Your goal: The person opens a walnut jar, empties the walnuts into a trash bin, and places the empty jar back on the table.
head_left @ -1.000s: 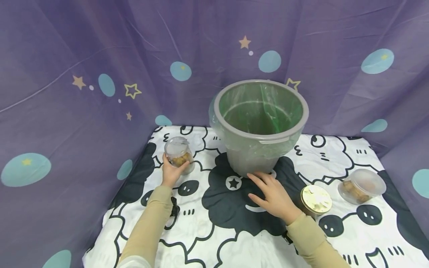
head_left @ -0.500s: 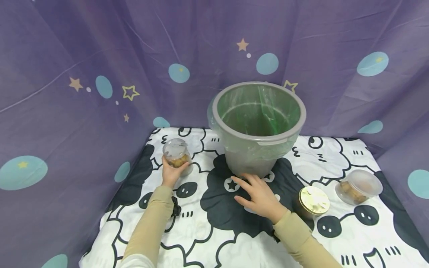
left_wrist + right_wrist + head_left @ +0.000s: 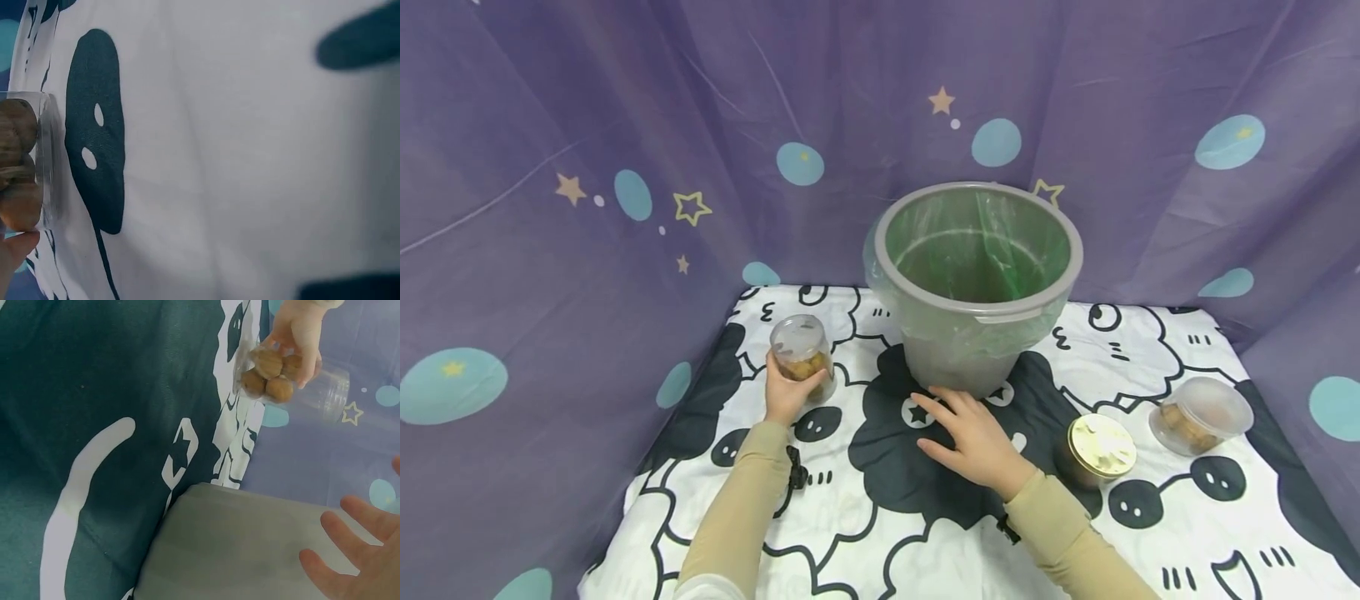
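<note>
In the head view my left hand grips a clear jar low on its side, thumb at the right. Round brown walnut-like balls fill its bottom part, seen best in the right wrist view. The jar stands at, or just over, the cloth; contact with it cannot be told. At the left wrist view's edge appear the jar's base and a fingertip. My right hand holds nothing, its fingers spread in front of the grey bin's foot. That bin carries a thin green liner.
Right of my right hand stands a dark tin with a gold lid. Beyond it a translucent-lidded tub with brown pieces inside sits on the cartoon-print cloth. A purple curtain closes off the back and sides.
My right hand has shifted left along the front of the bin. The jar in my left hand has moved slightly right and stands more upright. The camera view has shifted a little.
</note>
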### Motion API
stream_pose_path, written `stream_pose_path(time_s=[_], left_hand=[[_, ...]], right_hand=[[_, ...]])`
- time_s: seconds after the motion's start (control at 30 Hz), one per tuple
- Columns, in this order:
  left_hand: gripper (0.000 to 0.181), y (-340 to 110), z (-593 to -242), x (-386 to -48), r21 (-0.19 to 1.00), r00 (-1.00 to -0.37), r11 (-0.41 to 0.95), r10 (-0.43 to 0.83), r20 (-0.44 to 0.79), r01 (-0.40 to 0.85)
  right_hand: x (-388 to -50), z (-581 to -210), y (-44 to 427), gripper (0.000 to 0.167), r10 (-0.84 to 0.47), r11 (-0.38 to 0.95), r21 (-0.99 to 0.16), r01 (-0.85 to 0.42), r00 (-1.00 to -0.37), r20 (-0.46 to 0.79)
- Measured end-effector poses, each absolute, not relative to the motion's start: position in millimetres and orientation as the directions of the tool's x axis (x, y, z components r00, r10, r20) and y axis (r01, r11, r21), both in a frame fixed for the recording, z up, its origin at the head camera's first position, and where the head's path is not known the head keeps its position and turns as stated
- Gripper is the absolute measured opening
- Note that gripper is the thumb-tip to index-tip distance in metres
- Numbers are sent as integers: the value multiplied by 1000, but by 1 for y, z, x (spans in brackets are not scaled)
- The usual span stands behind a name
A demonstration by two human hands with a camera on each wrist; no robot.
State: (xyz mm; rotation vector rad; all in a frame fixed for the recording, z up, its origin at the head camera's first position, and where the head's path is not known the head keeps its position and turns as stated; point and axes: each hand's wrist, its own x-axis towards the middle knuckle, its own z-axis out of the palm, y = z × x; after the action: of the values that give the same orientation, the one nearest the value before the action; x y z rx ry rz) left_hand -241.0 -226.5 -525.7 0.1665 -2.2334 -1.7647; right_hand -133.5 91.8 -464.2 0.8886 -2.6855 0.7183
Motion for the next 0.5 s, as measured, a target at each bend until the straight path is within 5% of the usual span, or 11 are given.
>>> stream_pose_path(time_s=[0.5], left_hand=[[95,-212,-496,-201,826,-928,450,15,373,339]], right_hand=[[-134,-444,91,62,-491,657,-398,-641,-763,420]])
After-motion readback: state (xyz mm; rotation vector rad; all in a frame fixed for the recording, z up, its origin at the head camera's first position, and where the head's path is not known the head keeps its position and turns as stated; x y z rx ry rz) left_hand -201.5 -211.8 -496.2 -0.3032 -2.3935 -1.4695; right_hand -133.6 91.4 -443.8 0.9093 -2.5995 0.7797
